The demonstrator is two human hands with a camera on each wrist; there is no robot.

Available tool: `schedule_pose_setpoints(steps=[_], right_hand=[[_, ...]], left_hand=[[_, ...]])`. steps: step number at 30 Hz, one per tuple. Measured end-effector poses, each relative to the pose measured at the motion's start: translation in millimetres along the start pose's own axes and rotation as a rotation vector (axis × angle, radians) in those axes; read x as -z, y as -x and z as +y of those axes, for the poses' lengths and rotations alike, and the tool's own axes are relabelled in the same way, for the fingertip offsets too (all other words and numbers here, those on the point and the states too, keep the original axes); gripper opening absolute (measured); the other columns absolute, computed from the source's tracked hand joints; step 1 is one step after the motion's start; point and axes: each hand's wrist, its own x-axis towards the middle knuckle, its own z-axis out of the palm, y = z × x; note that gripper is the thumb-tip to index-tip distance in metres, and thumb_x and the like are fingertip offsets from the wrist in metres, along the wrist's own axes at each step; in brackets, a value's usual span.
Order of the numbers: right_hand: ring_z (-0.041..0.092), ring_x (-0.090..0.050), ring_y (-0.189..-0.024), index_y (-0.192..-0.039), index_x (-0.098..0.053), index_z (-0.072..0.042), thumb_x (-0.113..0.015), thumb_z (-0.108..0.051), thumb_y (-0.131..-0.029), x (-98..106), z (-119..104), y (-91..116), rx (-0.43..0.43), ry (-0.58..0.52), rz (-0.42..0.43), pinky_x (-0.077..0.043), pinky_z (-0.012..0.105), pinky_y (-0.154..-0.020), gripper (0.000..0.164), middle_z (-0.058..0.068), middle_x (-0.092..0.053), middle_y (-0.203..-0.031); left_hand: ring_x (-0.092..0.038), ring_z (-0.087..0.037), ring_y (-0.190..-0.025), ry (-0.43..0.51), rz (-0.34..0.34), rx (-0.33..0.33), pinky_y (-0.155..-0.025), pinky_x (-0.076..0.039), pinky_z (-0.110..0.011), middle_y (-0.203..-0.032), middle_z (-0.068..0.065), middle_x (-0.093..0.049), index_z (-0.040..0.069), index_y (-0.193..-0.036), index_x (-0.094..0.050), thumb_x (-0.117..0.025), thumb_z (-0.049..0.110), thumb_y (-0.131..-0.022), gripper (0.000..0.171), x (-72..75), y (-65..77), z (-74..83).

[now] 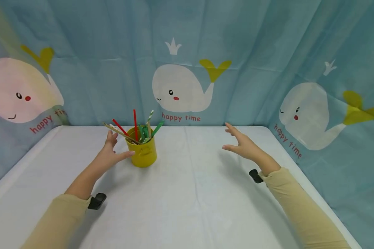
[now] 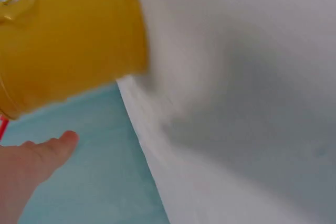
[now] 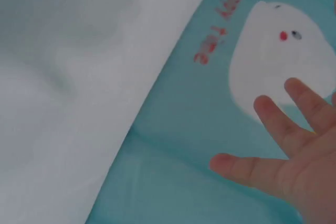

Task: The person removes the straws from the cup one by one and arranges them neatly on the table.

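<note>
A yellow metal bucket (image 1: 144, 156) with a small side handle stands upright at the back left of the table. Red, green, striped and tan paper straws (image 1: 135, 125) stick up out of it. My left hand (image 1: 109, 155) is spread just left of the bucket, thumb toward its side and fingers beside the leaning straws. In the left wrist view the bucket (image 2: 73, 40) looms large, with part of the left hand (image 2: 37, 166) below it. Over the right side of the table my right hand (image 1: 243, 144) hovers with fingers apart, holding nothing; the right wrist view shows its fingers (image 3: 273, 124) spread.
A white cloth covers the table (image 1: 180, 193). Behind and along the sides hangs a blue curtain (image 1: 252, 52) printed with white whales and red lettering. Black straps with small devices (image 1: 97, 201) sit at both wrists, below beige sleeves.
</note>
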Motion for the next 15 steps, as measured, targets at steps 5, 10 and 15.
schedule_pose_setpoints(steps=[5, 10, 15], right_hand=[[0.04, -0.032, -0.138, -0.157, -0.011, -0.013, -0.069, -0.017, -0.092, -20.6, -23.6, -16.6, 0.079, -0.148, -0.035, -0.032, 0.062, -0.105, 0.088, 0.017, -0.038, -0.15], [0.033, -0.036, -0.137, -0.157, -0.014, -0.017, -0.07, -0.016, -0.091, -39.0, -49.9, -39.8, 0.131, -0.245, -0.079, -0.036, 0.054, -0.106, 0.086, 0.01, -0.044, -0.148], [0.024, -0.04, -0.136, -0.157, -0.018, -0.021, -0.07, -0.015, -0.091, -55.2, -77.0, -62.3, 0.156, -0.343, -0.108, -0.041, 0.046, -0.105, 0.083, 0.007, -0.048, -0.145]], left_hand=[[0.003, -0.042, -0.145, 0.055, 0.009, 0.062, -0.11, -0.009, -0.066, -0.159, -0.023, 0.009, 0.008, -0.149, 0.024, -0.07, 0.038, -0.089, 0.116, -11.0, -16.7, 12.7], [-0.009, -0.043, -0.144, 0.126, 0.04, 0.051, -0.113, -0.011, -0.062, -0.157, -0.027, -0.01, 0.006, -0.151, 0.008, -0.071, 0.032, -0.089, 0.104, -24.1, -24.8, 19.0], [-0.027, -0.042, -0.138, 0.131, 0.081, -0.042, -0.113, -0.024, -0.055, -0.151, -0.026, -0.021, 0.002, -0.149, -0.005, -0.075, 0.03, -0.086, 0.098, -30.2, -30.0, 17.1]])
